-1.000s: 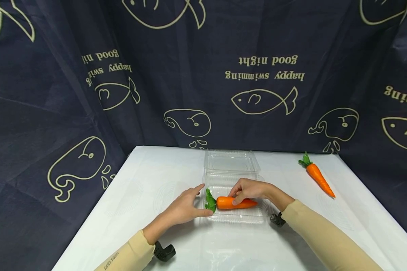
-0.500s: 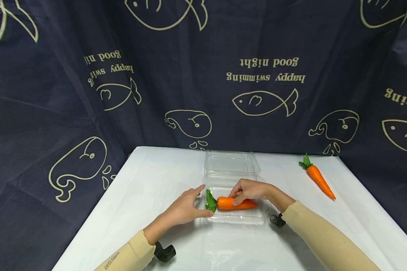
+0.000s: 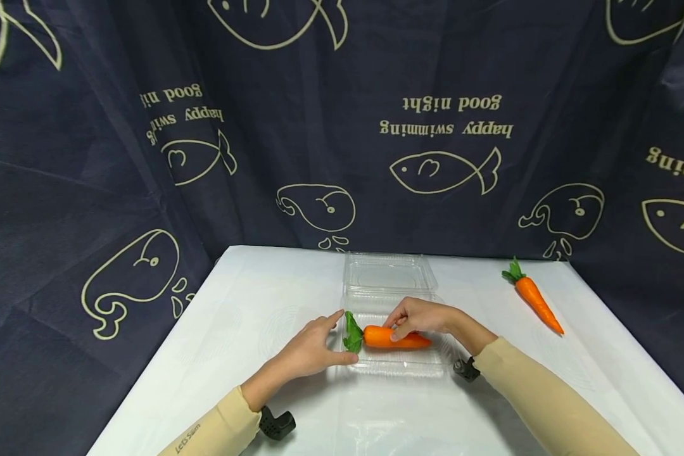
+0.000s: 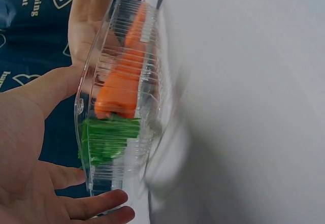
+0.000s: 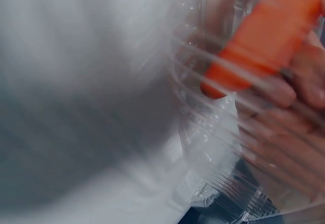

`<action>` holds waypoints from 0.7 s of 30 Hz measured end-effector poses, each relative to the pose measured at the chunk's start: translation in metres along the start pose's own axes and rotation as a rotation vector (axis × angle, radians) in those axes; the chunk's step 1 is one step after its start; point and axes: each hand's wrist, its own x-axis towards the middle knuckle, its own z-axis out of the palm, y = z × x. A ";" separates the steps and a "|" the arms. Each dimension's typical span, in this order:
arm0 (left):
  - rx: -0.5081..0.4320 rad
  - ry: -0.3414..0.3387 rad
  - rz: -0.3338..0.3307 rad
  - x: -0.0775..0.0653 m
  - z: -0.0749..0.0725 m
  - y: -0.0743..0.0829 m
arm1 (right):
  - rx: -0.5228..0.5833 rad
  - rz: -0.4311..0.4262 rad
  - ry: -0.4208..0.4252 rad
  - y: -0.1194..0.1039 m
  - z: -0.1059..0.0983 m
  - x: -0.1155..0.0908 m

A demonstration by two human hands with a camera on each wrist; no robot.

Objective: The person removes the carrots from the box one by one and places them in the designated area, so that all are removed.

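Note:
A clear plastic clamshell box [image 3: 433, 364] lies on the white table with its lid [image 3: 387, 273] laid back. Inside the base, a carrot [image 3: 376, 337] with green leaves [image 3: 353, 335] lies crosswise, tip to the right. My right hand [image 3: 424, 315] pinches its orange body between thumb and fingers, reaching in from the right. At the box's left end, my left hand [image 3: 308, 351] has thumb and fingers spread, the thumb against the near left corner. Through the ribbed wall the left wrist view shows the carrot [image 4: 117, 94]; the right wrist view shows its blurred tip [image 5: 218, 84].
A second carrot [image 3: 538, 304] with green leaves lies at the table's back right. A dark blue curtain [image 3: 365, 215] with fish and whale outlines hangs behind and beside the table [image 3: 251, 278]. Each wrist carries a black device [image 3: 276, 424].
The carrot in my right hand has shifted slightly away from the box's near wall, its leaves tilting a little farther back. My left hand has stayed in place.

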 end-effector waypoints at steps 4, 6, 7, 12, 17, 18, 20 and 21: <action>-0.005 0.002 -0.001 0.000 0.000 -0.001 | 0.000 -0.005 0.012 -0.003 -0.001 -0.001; -0.006 0.002 0.000 0.000 0.000 -0.001 | -0.001 -0.010 0.016 -0.004 -0.002 -0.002; -0.005 0.003 -0.001 0.000 0.000 -0.001 | -0.002 -0.013 0.017 -0.004 -0.002 -0.002; -0.005 0.004 -0.003 0.001 -0.001 0.000 | -0.005 -0.030 0.030 -0.005 -0.004 -0.001; -0.008 0.006 0.002 0.001 -0.001 0.000 | -0.001 -0.032 0.051 -0.005 -0.004 -0.001; -0.006 0.006 0.003 0.001 -0.001 0.000 | -0.002 -0.033 0.056 -0.005 -0.004 -0.001; -0.005 0.007 0.004 0.001 -0.001 0.000 | -0.007 -0.038 0.064 -0.006 -0.004 -0.001; -0.005 0.008 0.002 0.001 -0.001 0.000 | -0.013 -0.042 0.068 -0.006 -0.005 -0.001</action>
